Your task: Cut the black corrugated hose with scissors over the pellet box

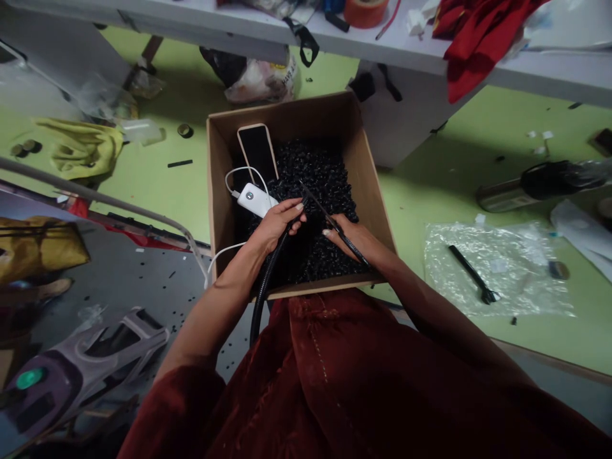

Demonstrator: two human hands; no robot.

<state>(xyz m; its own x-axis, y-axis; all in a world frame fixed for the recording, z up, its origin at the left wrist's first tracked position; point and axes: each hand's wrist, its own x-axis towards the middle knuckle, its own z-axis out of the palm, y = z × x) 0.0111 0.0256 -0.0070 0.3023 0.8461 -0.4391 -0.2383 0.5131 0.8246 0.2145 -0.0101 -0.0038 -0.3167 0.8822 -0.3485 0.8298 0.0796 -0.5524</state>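
Over an open cardboard box [380,210], my left hand [282,223] is closed around a black ribbed tube [262,287] near its upper end. The tube hangs down over the box's front edge. My right hand [351,239] grips dark scissors [318,204], whose blades point up and left beside the tube end. Whether the blades touch the tube cannot be made out. Many small black pieces [315,166] fill the box. A phone [258,150] and a white device [255,199] with a white cable lie on their left side.
A green surface [411,191] surrounds the box. On the right are a plastic bag [530,255] with a black strip on it and a metal bottle [502,194]. A yellow cloth [81,150] lies left. A shelf [406,51] crosses the top; a metal rail [143,217] runs left.
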